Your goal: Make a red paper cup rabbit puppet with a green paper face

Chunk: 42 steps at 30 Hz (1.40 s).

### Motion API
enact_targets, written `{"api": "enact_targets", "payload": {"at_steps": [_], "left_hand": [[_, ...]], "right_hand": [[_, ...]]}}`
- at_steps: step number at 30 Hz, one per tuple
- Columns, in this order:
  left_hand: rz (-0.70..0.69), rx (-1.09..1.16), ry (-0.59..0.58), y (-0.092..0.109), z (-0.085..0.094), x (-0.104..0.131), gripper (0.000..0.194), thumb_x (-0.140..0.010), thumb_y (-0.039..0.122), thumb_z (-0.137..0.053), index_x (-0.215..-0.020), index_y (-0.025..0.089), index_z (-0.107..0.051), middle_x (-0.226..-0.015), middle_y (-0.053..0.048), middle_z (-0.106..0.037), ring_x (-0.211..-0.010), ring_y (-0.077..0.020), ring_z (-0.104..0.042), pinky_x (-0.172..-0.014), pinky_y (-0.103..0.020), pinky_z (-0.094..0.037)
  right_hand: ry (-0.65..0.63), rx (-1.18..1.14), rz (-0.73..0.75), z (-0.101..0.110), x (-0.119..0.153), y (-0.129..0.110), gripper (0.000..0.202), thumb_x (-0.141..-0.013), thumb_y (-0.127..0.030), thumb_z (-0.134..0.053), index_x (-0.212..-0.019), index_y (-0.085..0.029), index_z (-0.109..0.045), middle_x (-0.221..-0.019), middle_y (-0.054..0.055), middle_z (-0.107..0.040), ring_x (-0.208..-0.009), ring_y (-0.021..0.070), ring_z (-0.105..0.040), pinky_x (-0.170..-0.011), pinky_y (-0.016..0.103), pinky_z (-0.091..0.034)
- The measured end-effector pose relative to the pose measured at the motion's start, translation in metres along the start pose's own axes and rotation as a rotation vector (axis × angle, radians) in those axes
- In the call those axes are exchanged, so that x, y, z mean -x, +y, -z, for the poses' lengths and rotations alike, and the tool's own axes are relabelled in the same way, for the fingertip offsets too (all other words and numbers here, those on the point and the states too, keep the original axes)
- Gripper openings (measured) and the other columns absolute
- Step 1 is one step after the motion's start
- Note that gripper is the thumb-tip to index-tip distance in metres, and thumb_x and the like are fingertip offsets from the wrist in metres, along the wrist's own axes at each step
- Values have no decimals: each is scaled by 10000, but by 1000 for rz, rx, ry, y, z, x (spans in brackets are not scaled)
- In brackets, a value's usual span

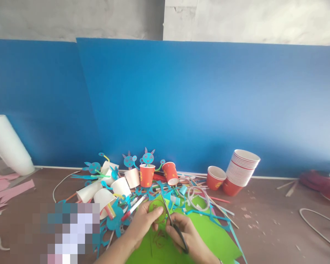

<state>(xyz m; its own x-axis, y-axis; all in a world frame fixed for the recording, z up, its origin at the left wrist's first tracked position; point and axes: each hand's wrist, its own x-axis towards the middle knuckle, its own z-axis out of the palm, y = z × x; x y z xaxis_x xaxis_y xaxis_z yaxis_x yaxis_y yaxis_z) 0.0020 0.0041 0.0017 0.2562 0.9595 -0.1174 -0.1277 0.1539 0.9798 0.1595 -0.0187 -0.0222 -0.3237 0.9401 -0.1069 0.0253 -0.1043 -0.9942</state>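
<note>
In the head view, my left hand [148,219] pinches a piece of green paper [154,206] with a drawn outline on it. My right hand [188,234] grips a pair of scissors [178,231] with dark handles, its blades pointing up and away beside the held paper. Beneath both hands lies a larger green sheet [209,234] with more drawn lines near its middle. A marker [134,208] with a red end rests just beyond my left hand. Blue paper scraps [117,220] lie to the left of it.
Paper cups with blue animal cutouts [147,158] stand and lie behind my hands, among straws and scraps. A tape ring [198,198] lies on the clutter. To the right are a stack of cups [241,170] and a single red cup [216,178]. Pink paper [5,190] is far left.
</note>
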Motion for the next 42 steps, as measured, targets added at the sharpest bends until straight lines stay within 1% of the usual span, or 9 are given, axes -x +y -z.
{"api": "enact_targets", "payload": {"at_steps": [5, 10, 16, 23, 29, 32, 35, 39, 42], "left_hand": [[7, -12, -9, 2, 1, 1, 313, -697, 443, -675, -682, 145, -581, -550, 17, -547, -465, -91, -442, -420, -200, -357], [-3, 13, 51, -1, 0, 1, 321, -698, 452, -674, -742, 143, -598, -552, 40, -504, -454, -76, -413, -412, -188, -329], [31, -23, 50, -1, -1, 1, 310, -684, 436, -686, -766, 143, -627, -575, 37, -509, -477, -78, -421, -408, -181, -325], [56, -25, 56, 5, -1, 3, 315, -667, 434, -691, -770, 142, -632, -571, 40, -510, -481, -78, -431, -403, -175, -310], [60, -21, 39, 6, 0, 3, 295, -672, 409, -684, -766, 136, -619, -578, 29, -533, -483, -78, -437, -406, -174, -280], [62, 17, 54, 4, 0, 2, 315, -667, 410, -686, -799, 130, -629, -568, 36, -517, -474, -67, -409, -404, -170, -241], [77, 57, 89, 4, -2, 2, 357, -661, 430, -688, -846, 130, -637, -566, 43, -504, -461, -57, -375, -404, -171, -203], [95, 66, 37, 5, -4, 4, 356, -646, 443, -705, -808, 132, -638, -564, 44, -507, -449, -53, -366, -406, -178, -180], [113, 67, 32, 7, -4, 6, 360, -641, 446, -713, -808, 137, -636, -565, 46, -504, -458, -59, -382, -414, -178, -192]], "right_hand": [[6, -10, -18, 0, -1, 1, 467, -624, -575, -741, -693, -182, -499, -424, -112, -378, -303, 23, -274, -287, 152, -211], [21, -32, -30, -1, -1, 2, 465, -608, -554, -759, -696, -182, -492, -416, -119, -382, -295, 18, -268, -281, 145, -211], [-21, -12, -25, -3, 3, -5, 468, -644, -587, -709, -749, -173, -515, -436, -107, -429, -320, 32, -344, -296, 137, -248], [-13, 1, -32, 0, 0, -1, 395, -685, -502, -718, -707, -173, -501, -416, -118, -390, -301, 20, -290, -288, 138, -215], [-3, 13, -50, 0, 1, -3, 403, -659, -503, -738, -688, -179, -501, -412, -116, -388, -298, 22, -277, -289, 148, -206], [4, 5, -63, -1, 2, -5, 425, -645, -530, -737, -688, -181, -499, -411, -116, -391, -297, 22, -277, -290, 148, -208], [-5, 7, -58, -2, 1, -4, 443, -653, -557, -719, -707, -179, -495, -433, -109, -420, -299, 20, -297, -286, 143, -214], [-21, -34, -36, -4, 2, -4, 510, -642, -598, -706, -819, -193, -451, -514, -94, -511, -322, 18, -341, -298, 131, -272], [6, -61, -41, -6, 4, -5, 562, -645, -598, -704, -910, -217, -387, -494, -126, -482, -320, 21, -328, -294, 121, -267]]}}
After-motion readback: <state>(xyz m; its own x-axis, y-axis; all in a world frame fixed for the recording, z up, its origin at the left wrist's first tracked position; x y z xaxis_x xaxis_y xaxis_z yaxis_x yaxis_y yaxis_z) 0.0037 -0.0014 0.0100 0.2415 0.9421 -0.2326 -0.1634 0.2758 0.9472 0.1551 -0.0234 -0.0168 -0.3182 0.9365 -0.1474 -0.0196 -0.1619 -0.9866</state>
